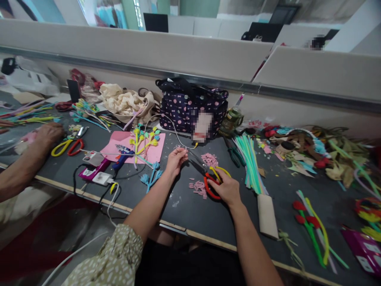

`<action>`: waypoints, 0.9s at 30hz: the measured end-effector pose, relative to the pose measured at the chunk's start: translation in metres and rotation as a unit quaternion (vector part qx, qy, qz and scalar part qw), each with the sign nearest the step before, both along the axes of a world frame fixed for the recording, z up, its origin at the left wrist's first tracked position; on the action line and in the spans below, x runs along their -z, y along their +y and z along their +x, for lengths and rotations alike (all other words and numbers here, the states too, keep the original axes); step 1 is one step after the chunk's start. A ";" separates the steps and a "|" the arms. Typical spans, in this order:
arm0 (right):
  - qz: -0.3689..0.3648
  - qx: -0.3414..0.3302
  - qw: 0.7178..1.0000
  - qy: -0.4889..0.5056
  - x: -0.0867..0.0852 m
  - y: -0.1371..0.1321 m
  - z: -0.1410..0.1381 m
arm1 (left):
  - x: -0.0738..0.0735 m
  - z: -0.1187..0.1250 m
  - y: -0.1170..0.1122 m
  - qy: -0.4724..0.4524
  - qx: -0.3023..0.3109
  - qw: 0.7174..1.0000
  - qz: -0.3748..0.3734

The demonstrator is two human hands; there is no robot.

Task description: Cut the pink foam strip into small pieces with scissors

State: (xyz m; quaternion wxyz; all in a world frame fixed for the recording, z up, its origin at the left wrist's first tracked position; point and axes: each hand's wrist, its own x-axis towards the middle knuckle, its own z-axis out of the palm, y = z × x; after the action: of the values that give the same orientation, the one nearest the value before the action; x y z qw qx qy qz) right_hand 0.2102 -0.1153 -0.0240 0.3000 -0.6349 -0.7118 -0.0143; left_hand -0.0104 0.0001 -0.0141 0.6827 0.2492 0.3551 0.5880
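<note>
My right hand [228, 186] grips a pair of scissors [212, 183] by its red and yellow handles, with the blades pointing up and left. Across from it, my left hand [177, 159] is closed in a pinch close to the blade tips; what its fingers hold is too small to make out. Short pink cut pieces lie in two heaps, one pile [210, 159] beyond the scissors and another pile [199, 188] under and left of the handles. A blue pipe-cleaner flower stem [151, 176] rests left of my left forearm.
A hot glue gun [122, 155] and pink paper [157, 149] with yellow-green stems lie left, beside a white cable. Behind stand a polka-dot bag [177, 107] and a bottle [231, 121]. Pliers [233, 153] and a pipe-cleaner bundle [251, 163] lie right. A co-worker's hand [50, 137] is at far left.
</note>
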 end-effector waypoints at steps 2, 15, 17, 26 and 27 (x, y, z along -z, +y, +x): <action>0.000 0.002 1.000 0.004 -0.001 0.000 0.000 | 0.002 0.000 0.001 -0.004 0.000 1.000 0.002; 0.005 -0.011 1.000 0.000 0.001 0.000 -0.001 | 0.003 0.001 0.000 0.001 0.011 1.000 0.008; 0.002 -0.013 1.000 0.000 0.001 0.000 -0.001 | 0.003 0.001 0.000 0.005 0.015 1.000 0.010; -0.004 -0.022 1.000 0.004 -0.001 -0.001 -0.002 | 0.001 0.004 -0.003 0.056 0.018 0.997 0.049; -0.004 -0.018 1.000 0.004 -0.001 -0.001 -0.002 | 0.001 0.005 -0.004 0.059 0.016 0.997 0.049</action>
State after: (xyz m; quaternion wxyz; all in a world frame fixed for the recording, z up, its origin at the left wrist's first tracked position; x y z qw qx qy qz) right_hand 0.2082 -0.1159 -0.0233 0.3006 -0.6231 -0.7221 -0.0033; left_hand -0.0059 -0.0035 -0.0151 0.6564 0.3227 0.3615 0.5782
